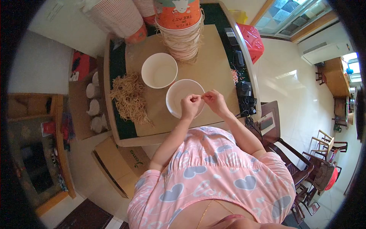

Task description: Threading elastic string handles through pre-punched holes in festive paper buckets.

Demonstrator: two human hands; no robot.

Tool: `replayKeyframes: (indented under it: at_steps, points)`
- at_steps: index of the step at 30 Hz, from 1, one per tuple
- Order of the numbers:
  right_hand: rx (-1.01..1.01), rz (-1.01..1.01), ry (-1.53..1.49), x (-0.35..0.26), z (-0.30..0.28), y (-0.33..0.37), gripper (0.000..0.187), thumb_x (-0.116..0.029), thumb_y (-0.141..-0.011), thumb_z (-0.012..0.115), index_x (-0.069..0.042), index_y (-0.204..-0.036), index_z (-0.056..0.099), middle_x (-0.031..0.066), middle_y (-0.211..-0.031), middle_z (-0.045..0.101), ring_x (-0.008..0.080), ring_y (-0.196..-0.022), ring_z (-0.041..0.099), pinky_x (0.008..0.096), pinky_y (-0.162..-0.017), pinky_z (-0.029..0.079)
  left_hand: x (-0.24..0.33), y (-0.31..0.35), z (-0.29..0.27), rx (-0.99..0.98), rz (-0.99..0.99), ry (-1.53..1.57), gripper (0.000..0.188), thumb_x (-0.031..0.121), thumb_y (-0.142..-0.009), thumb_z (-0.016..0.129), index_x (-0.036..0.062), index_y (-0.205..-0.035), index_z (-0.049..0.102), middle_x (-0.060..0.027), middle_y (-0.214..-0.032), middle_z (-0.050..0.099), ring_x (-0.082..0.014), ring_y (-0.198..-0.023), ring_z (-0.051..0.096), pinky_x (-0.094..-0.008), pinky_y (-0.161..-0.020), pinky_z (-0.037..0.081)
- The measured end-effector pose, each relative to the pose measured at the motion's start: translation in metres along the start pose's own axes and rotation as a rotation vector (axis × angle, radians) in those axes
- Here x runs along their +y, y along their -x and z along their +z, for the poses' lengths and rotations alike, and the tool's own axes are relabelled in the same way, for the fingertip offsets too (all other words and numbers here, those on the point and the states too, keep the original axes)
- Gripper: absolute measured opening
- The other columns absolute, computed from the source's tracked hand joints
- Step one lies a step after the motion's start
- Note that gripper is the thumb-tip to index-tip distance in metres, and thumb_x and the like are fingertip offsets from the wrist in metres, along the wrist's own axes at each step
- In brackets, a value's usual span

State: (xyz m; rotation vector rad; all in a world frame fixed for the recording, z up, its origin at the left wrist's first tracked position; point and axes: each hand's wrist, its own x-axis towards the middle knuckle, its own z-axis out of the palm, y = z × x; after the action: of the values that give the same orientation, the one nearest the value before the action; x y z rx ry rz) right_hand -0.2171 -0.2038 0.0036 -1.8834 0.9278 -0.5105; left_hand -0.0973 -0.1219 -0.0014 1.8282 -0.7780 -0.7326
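Smooth, papery white tub (176, 91); from it, rough fibrous twine (129, 99) (hairy-looking) at nine o'clock; glossy red plastic stool (251, 41) towards two.

The person wears a loose pink top (228, 184), scattered with grey hearts (194, 172) edged in white and marked with looping white lettering (211, 187). A gathered seam (206, 163) — small puckers in the cloth — runs across the chest, and the fabric past it falls in soft folds. The left sleeve (142, 187) and right sleeve (280, 166) are short and pink too. A thin gold necklace (204, 213) hangs inside the wide, rounded neckline (190, 204); the left hand (191, 105) and right hand (215, 102) are bare.
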Motion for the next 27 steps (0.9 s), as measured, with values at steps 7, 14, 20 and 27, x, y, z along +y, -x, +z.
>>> replayKeyframes:
  at_steps: [7, 14, 20, 27]
  points:
    - [-0.036, -0.095, 0.086, -0.022, -0.005, 0.003, 0.008, -0.009, -0.075, 0.062, -0.006, -0.083, 0.063, 0.0109, -0.079, 0.056, 0.0264, -0.071, 0.058, 0.0350, -0.063, 0.048, -0.007, -0.004, -0.008, -0.031, -0.199, 0.286, 0.011, 0.011, -0.078, 0.067, 0.0016, -0.082, 0.069, 0.0026, -0.072, 0.062, -0.0028, -0.065, 0.052, -0.0200, -0.058, 0.042]
    - [-0.025, -0.101, 0.257, -0.021, -0.001, 0.001, 0.009, -0.015, -0.077, 0.060, -0.007, -0.080, 0.061, 0.0109, -0.079, 0.055, 0.0300, -0.077, 0.057, 0.0381, -0.066, 0.047, -0.006, -0.006, -0.011, -0.030, -0.202, 0.327, 0.010, 0.014, -0.079, 0.066, 0.0044, -0.081, 0.068, 0.0041, -0.069, 0.060, -0.0024, -0.060, 0.048, -0.0191, -0.052, 0.037]
    - [-0.019, -0.164, 0.314, -0.025, 0.001, 0.002, 0.009, -0.014, -0.078, 0.059, -0.007, -0.082, 0.059, 0.0114, -0.084, 0.055, 0.0310, -0.077, 0.057, 0.0391, -0.066, 0.048, -0.014, -0.006, -0.010, -0.023, -0.173, 0.353, 0.008, 0.014, -0.080, 0.064, 0.0061, -0.080, 0.066, 0.0048, -0.066, 0.057, -0.0022, -0.054, 0.046, -0.0186, -0.047, 0.035]
    - [0.013, -0.176, 0.138, -0.027, 0.009, 0.001, 0.010, -0.008, -0.078, 0.060, -0.005, -0.087, 0.057, 0.0129, -0.086, 0.059, 0.0298, -0.073, 0.060, 0.0365, -0.065, 0.049, -0.008, -0.007, -0.015, -0.050, -0.209, 0.396, 0.007, 0.014, -0.081, 0.063, 0.0075, -0.080, 0.064, 0.0049, -0.063, 0.054, -0.0029, -0.051, 0.045, -0.0185, -0.043, 0.033]
